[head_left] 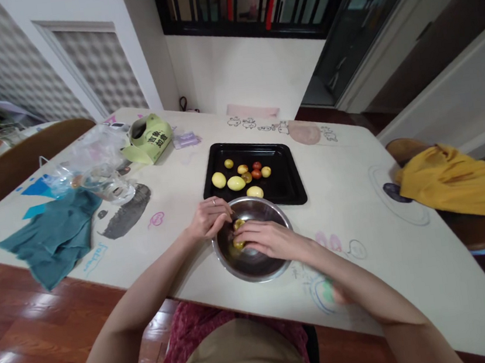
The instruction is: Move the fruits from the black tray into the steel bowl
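Note:
A round stainless steel bowl (256,271) sits near the front edge of the table, with a few small yellow fruits (240,243) in it. My left hand (211,216) has its fingers bent over the bowl's left rim, gripping it. Inside the bowl, my right hand (271,239) curls its fingers around a yellow fruit, partly hiding it. Right behind the bowl lies a black tray (284,182). It carries larger pale yellow, lemon-like fruits (236,183) and several small round ones, some yellow and some reddish brown (256,174).
Left on the white table (178,236) are a teal cloth (63,233), a glass pitcher (112,182), clear plastic bags (88,150) and a green printed bag (153,138). A yellow cloth (450,179) drapes over a chair at right. Another chair (22,155) stands at left.

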The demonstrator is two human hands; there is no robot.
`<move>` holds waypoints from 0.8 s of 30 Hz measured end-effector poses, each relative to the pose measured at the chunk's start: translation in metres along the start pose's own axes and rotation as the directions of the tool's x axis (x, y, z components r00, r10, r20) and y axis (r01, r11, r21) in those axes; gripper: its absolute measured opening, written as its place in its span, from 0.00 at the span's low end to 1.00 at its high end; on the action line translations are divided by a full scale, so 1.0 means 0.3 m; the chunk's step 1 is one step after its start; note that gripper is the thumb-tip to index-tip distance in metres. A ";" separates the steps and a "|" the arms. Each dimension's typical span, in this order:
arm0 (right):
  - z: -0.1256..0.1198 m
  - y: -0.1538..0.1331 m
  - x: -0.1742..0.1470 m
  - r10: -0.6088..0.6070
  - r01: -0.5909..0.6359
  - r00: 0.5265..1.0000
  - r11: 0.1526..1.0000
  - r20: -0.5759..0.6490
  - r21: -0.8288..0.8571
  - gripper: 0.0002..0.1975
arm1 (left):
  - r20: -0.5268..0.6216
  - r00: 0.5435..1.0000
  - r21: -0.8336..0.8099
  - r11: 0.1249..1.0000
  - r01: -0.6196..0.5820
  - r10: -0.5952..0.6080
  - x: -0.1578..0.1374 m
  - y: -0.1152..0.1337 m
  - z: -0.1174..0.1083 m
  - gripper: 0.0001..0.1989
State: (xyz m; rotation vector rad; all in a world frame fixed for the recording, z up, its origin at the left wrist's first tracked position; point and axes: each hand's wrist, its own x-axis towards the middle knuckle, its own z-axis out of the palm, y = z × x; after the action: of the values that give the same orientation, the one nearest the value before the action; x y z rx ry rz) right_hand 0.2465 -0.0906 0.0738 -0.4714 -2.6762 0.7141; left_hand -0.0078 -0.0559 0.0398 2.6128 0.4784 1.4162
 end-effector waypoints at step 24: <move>-0.133 0.568 0.034 0.470 -0.634 0.679 0.763 -0.564 -0.126 0.16 | 0.036 0.998 -0.016 0.999 0.051 -0.050 0.001 0.006 -0.003 0.24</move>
State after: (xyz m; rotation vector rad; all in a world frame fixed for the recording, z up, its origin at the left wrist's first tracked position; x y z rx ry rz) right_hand 0.2920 0.0697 0.0193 -1.4074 -2.1187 0.2288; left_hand -0.0079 -0.0576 0.0411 2.5889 0.5215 1.3497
